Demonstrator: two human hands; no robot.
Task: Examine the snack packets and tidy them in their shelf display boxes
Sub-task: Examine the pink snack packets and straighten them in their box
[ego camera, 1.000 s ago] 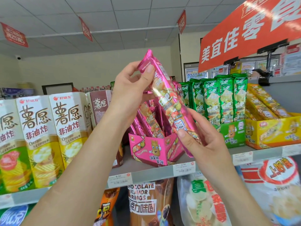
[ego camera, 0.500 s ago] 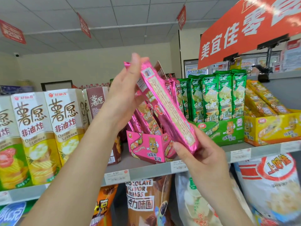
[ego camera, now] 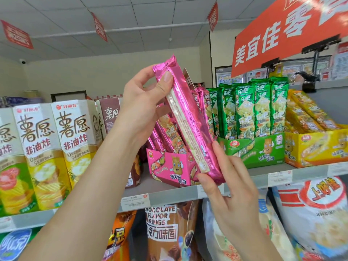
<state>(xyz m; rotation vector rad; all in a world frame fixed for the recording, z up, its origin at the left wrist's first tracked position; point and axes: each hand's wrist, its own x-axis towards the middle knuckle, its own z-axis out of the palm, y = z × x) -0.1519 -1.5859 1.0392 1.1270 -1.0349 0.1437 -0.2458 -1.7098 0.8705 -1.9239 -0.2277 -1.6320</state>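
My left hand [ego camera: 143, 102] pinching the packet [ego camera: 188, 117] top, right hand [ego camera: 231, 185] pinching its bottom, I should scan the back print, then slot it upright in the box [ego camera: 169, 166].

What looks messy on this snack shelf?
The pink display box sits skewed, a corner toward the shelf edge, and its pink packets lean sideways, unlike the upright green packets. The left hand and right hand hold a loose packet.
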